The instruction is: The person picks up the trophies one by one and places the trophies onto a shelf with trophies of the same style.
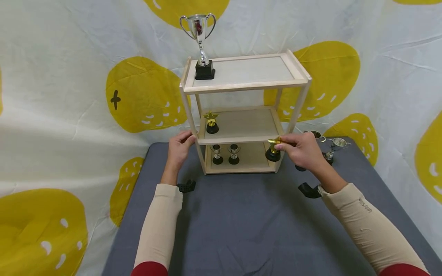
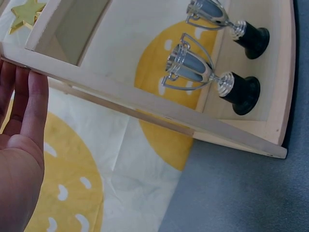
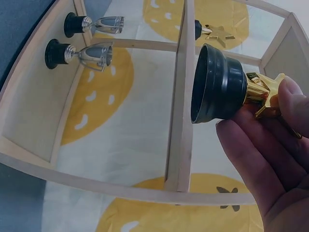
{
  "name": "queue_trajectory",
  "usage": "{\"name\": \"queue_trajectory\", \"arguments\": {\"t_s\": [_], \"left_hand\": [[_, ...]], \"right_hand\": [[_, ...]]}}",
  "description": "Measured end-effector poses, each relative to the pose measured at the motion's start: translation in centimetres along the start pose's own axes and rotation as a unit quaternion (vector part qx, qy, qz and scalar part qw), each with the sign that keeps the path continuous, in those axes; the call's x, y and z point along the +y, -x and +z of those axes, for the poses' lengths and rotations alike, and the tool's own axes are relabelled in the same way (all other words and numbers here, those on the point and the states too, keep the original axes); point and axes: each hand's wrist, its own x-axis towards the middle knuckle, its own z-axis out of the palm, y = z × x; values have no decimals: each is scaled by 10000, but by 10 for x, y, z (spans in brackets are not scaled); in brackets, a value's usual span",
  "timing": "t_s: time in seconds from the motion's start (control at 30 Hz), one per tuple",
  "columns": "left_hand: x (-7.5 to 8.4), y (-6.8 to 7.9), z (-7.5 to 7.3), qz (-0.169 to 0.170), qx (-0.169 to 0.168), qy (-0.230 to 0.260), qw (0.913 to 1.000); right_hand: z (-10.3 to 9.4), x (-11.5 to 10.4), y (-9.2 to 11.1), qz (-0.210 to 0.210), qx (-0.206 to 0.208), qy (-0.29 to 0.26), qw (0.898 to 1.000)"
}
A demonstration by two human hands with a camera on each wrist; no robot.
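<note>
My right hand [image 1: 303, 150] pinches a gold star trophy [image 3: 222, 87] by its star, its round black base free of the fingers. It is in front of the right side of the wooden shelf [image 1: 238, 140], near the middle board. My left hand [image 1: 180, 148] touches the shelf's left front post at middle-board height, fingertips against the wood in the left wrist view. Another gold star trophy [image 1: 211, 122] stands at the left of the middle board. Two small silver cups, the left one [image 1: 216, 154] and the right one [image 1: 233, 154], stand on the bottom board.
On the top board's left stands a large silver cup [image 1: 200, 42] with a black base. More silver cups [image 1: 331, 148] stand on the grey cloth [image 1: 235, 226] right of the shelf, partly behind my right hand. A patterned curtain [image 1: 86, 96] hangs behind.
</note>
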Motion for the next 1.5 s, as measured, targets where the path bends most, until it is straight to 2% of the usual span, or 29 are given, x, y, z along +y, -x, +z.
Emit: {"name": "queue_trajectory", "arguments": {"t_s": [0.17, 0.4, 0.8, 1.1, 1.33, 1.5], "left_hand": [[-1, -1, 0, 27, -15, 0, 10000], [-1, -2, 0, -54, -2, -53, 10000], [-4, -2, 1, -7, 55, -51, 10000], [-2, -2, 2, -95, 64, -166, 9998], [2, -1, 3, -219, 91, -233, 9994], [2, -1, 2, -180, 102, -263, 9994]], "right_hand": [[4, -1, -4, -64, -4, 7, 10000], [8, -4, -11, 14, -88, 69, 9999], [12, -9, -22, 150, -271, -14, 9995], [18, -11, -29, -15, -291, 56, 9996], [20, -12, -33, 42, -351, -44, 9994], [22, -15, -36, 49, -385, -56, 9992]]}}
